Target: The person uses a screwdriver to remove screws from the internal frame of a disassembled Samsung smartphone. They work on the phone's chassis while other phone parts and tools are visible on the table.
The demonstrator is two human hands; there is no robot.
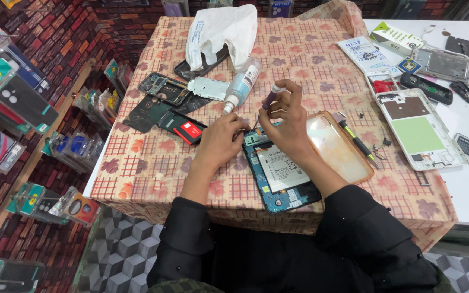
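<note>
Purple-handled slim screwdriver (271, 97) stands upright at frame centre, pinched by the curled right hand (284, 126); the left hand (221, 138), fingers bent, presses the opened blue rectangular phone (280, 173) on the checked cloth surface (147, 163).

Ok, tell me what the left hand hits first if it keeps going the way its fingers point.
The left hand points right, toward the right hand. It would probably meet that hand or the opened phone's top edge first; depth is unclear.

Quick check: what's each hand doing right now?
Left hand: fingers curled, resting at the top edge of the opened phone; a grip cannot be told.
Right hand: closed on a purple-handled screwdriver.
</note>
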